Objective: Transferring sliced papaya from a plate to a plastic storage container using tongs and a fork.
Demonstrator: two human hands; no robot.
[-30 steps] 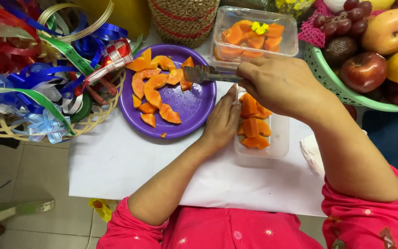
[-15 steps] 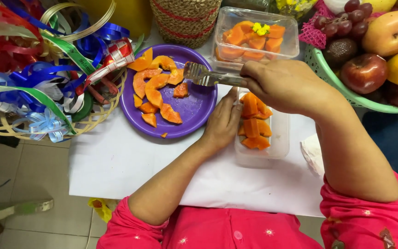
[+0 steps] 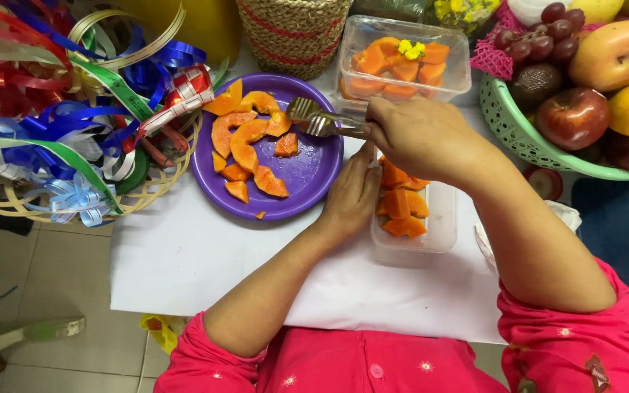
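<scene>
Overhead, right hand (image 3: 424, 138) closed round the handles of two forks (image 3: 314, 116), tines held together over the near rim of the purple plate (image 3: 307, 182), just beside a small orange fruit piece (image 3: 286, 145); left hand (image 3: 351, 196) resting flat, fingers loosely extended, against the side of a clear plastic tub (image 3: 438, 225), gripping nothing; tub partly filled with orange chunks (image 3: 398, 207), set on white paper (image 3: 183, 255); more curved orange slices (image 3: 245, 142) fanned across the far side of the plate; second clear tub (image 3: 402, 62), already filled and topped with a yellow flower, standing behind; green fruit basket (image 3: 518, 135) to the right, tangle of ribbons (image 3: 60, 116) to the left. Likely trouble: soft, slippery fruit pinched between two forks could slide free and drop on the paper; too hard a squeeze could mash or split a piece; tub, light and only steadied from one side, could skid or tip if knocked.
</scene>
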